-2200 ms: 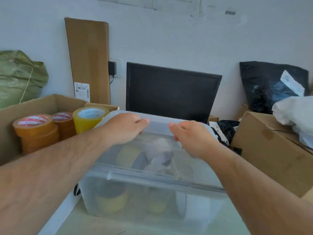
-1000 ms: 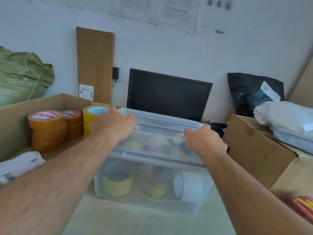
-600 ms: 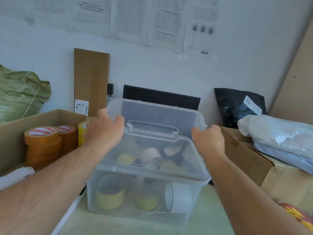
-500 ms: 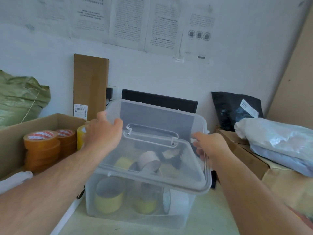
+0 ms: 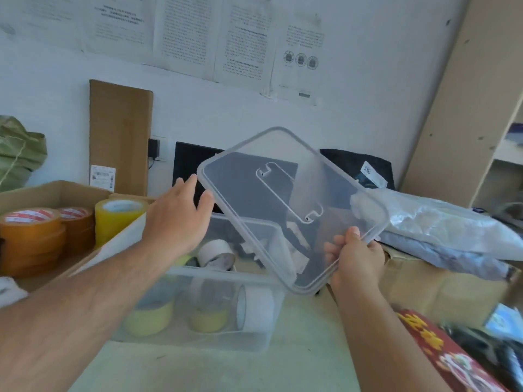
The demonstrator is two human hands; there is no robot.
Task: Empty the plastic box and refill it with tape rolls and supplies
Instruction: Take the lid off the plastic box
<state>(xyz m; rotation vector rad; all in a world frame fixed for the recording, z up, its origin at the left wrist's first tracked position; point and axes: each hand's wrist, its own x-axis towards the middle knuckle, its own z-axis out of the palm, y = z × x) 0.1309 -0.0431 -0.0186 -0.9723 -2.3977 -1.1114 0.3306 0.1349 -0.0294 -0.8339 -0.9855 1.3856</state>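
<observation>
The clear plastic box (image 5: pixel 254 332) stands on the table with its top uncovered. Inside it lie yellow tape rolls (image 5: pixel 208 318), a white roll (image 5: pixel 256 308), another pale roll (image 5: pixel 216 251) and paper scraps. My right hand (image 5: pixel 356 260) grips the lower corner of the clear lid (image 5: pixel 283 202) and holds it tilted in the air above the box's right side. My left hand (image 5: pixel 177 222) is spread open at the lid's left edge, fingertips touching or just off the rim.
A cardboard box (image 5: pixel 51 190) on the left holds stacked brown tape rolls (image 5: pixel 31 239) and a yellow roll (image 5: pixel 119 219). A black monitor (image 5: pixel 195 162) stands behind. More cardboard boxes (image 5: pixel 441 287) topped with plastic-wrapped bundles (image 5: pixel 441 222) sit right. A red printed package (image 5: pixel 441 355) lies near right.
The lid has come off the box, risen and swung to the right in my right hand. My left hand has let go of its grip and opened at the lid's edge.
</observation>
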